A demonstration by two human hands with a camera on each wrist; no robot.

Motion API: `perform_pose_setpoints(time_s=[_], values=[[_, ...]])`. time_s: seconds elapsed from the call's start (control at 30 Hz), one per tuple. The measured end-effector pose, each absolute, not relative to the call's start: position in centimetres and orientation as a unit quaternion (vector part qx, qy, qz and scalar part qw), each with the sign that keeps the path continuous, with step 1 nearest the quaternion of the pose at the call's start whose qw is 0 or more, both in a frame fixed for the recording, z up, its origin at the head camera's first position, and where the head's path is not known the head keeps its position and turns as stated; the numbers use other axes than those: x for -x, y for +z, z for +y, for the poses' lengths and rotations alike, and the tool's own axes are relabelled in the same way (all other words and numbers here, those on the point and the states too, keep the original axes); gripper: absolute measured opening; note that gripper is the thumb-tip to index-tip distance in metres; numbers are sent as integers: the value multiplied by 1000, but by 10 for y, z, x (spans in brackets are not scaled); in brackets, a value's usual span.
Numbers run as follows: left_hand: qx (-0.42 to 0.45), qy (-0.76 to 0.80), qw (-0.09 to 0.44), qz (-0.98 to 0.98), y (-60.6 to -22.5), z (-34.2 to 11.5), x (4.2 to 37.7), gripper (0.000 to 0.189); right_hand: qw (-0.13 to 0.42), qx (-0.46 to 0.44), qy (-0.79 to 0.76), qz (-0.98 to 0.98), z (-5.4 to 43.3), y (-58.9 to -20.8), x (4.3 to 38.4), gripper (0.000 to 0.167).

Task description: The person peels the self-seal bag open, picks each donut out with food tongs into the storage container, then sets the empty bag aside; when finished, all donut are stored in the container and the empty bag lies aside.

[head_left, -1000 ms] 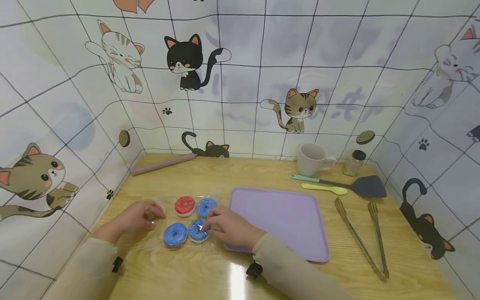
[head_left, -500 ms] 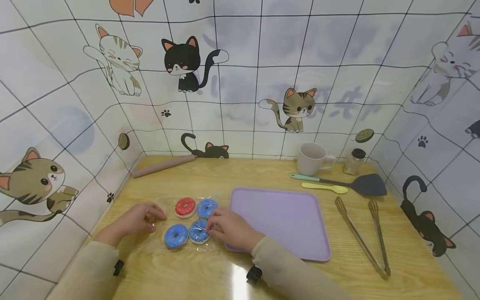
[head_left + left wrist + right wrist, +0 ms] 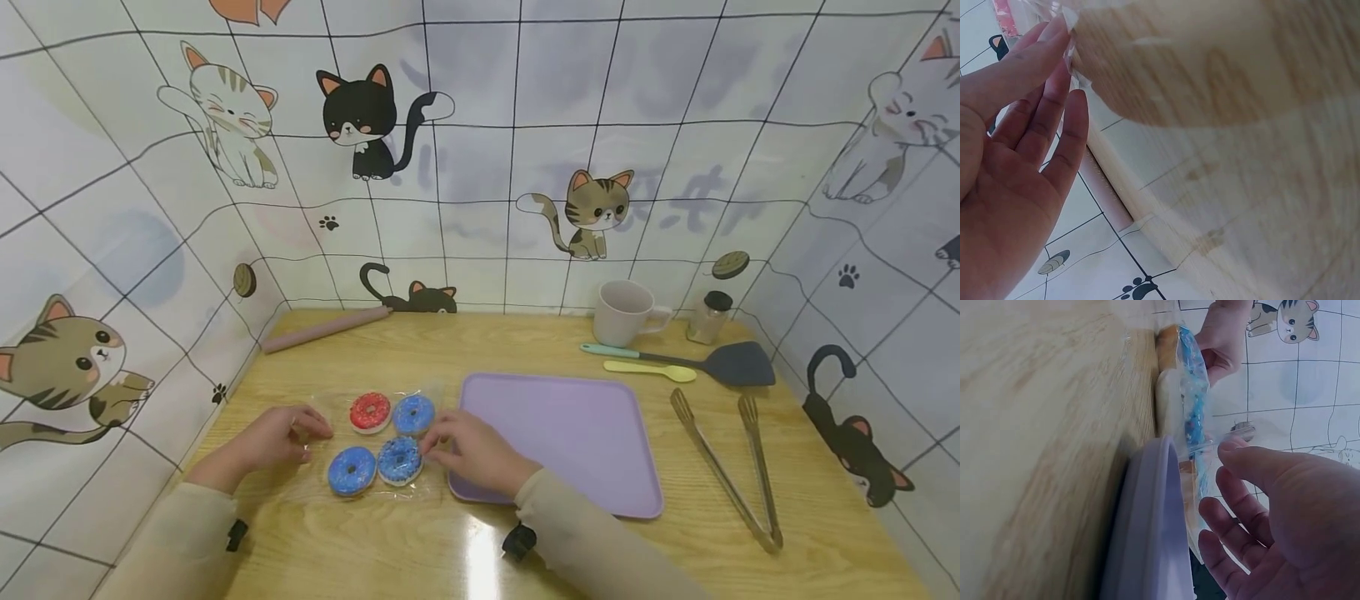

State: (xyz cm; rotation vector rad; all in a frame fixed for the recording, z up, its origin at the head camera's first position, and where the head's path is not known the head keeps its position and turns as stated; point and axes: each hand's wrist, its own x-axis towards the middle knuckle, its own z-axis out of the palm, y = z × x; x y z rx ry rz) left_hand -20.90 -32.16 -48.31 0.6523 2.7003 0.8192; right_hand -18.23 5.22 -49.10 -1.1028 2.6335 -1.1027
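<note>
Several ring donuts lie in a clear plastic bag [image 3: 311, 479] on the table: a red-topped donut [image 3: 370, 412], two plain blue donuts [image 3: 352, 471] and a darker-speckled blue donut [image 3: 400, 460]. At the bag's left end my left hand [image 3: 279, 435] pinches the film; in the left wrist view the thumb and index finger [image 3: 1054, 37] grip its crinkled edge. My right hand [image 3: 468, 446] is beside the speckled donut, over the lilac tray's [image 3: 558, 446] left edge. Its thumb [image 3: 1260, 462] and index finger close on film in the right wrist view, other fingers loosely bent.
A rolling pin [image 3: 326, 330] lies at the back left. At the back right are a mug [image 3: 622, 315], a black-lidded jar [image 3: 709, 318], a spatula [image 3: 738, 364] and a yellow spoon [image 3: 651, 370]. Metal tongs [image 3: 723, 475] lie right of the tray. Cat-patterned walls enclose the table.
My right hand has moved a little right, off the speckled blue donut, which now shows fully. The film streaks over that donut are gone. My left hand stays at the bag's left end.
</note>
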Motion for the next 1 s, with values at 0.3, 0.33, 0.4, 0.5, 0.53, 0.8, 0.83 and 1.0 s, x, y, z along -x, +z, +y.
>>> perform_pose_setpoints(time_s=[0.3, 0.33, 0.4, 0.5, 0.53, 0.8, 0.83, 1.0], values=[[-230, 282, 121, 924, -485, -325, 206, 34, 54, 345, -399, 848, 60, -493, 181, 8], [-229, 280, 121, 924, -485, -324, 206, 34, 54, 345, -400, 847, 62, -493, 181, 8], [-230, 280, 120, 924, -484, -324, 207, 34, 48, 346, -399, 848, 66, -495, 182, 8], [-230, 282, 120, 924, -483, -323, 209, 35, 46, 339, -396, 852, 72, -496, 183, 9], [-228, 284, 122, 923, -483, -323, 210, 35, 45, 338, -394, 853, 74, -497, 184, 9], [-214, 285, 128, 926, -485, -323, 211, 36, 46, 336, -388, 857, 84, -499, 183, 10], [-213, 283, 125, 927, -485, -323, 211, 36, 46, 335, -389, 857, 84, -499, 183, 11], [-218, 279, 118, 928, -482, -321, 211, 36, 52, 334, -399, 852, 86, -500, 184, 10]])
